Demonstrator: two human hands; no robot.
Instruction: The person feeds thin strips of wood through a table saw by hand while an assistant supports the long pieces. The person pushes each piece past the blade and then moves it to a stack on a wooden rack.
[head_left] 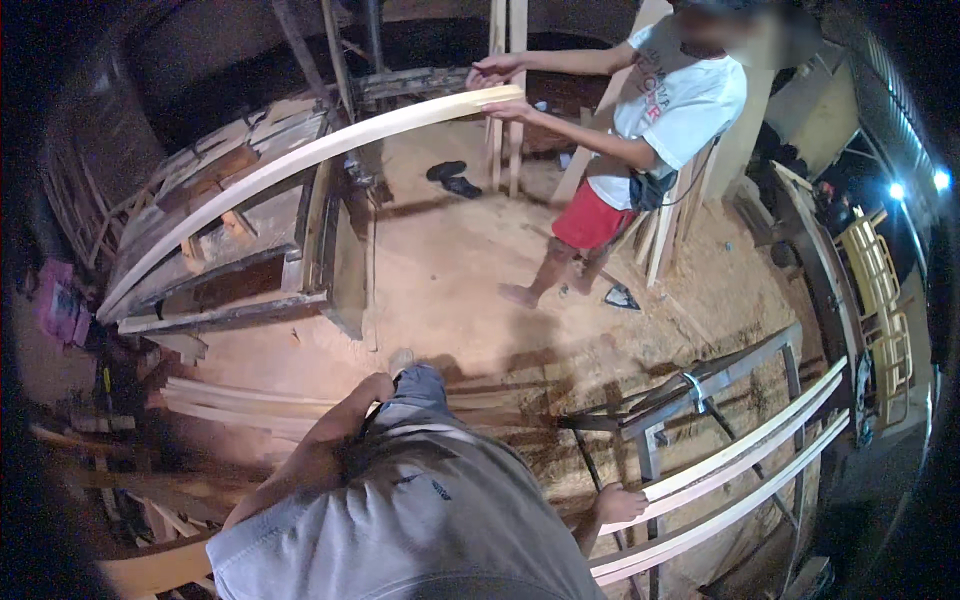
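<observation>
On the right, my right hand (622,503) curls around the near end of a long pale wooden strip (740,455). That strip lies across a dark metal frame (690,395). A second pale wooden strip (735,520) runs alongside it, nearer to me. My left hand (376,388) rests against my trouser leg (415,388); its fingers are too hidden to make out. Across from me, a person (670,110) in a white shirt and red shorts holds one end of another long wooden strip (330,150), which reaches over a wooden workbench (330,250) on the left.
Sawdust covers the floor (440,270), where dark sandals (453,180) lie. Several pale strips (240,405) are stacked low to my left. Boards (510,120) stand upright behind the person. Yellow metal frames (875,270) and bright lamps (897,190) are at the far right.
</observation>
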